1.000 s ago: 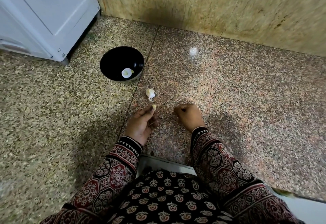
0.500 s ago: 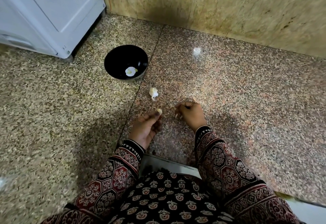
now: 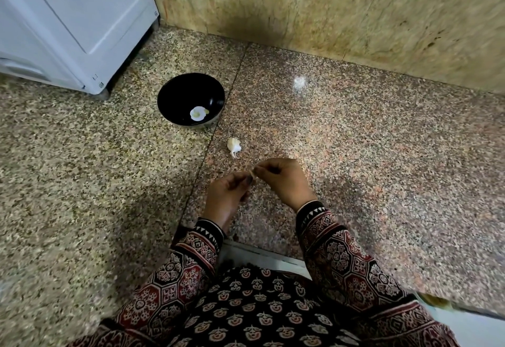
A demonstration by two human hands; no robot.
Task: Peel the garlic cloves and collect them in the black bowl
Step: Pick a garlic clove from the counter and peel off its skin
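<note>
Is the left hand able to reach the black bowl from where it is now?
Probably yes. Only bare floor lies between the left hand and the black bowl; the loose garlic piece sits just right of that path. It and the right hand are pinching a clove, though.

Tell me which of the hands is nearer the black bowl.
Left. The left hand sits just below-right of the black bowl; the right hand lies farther right, across the garlic clove both hands pinch.
</note>
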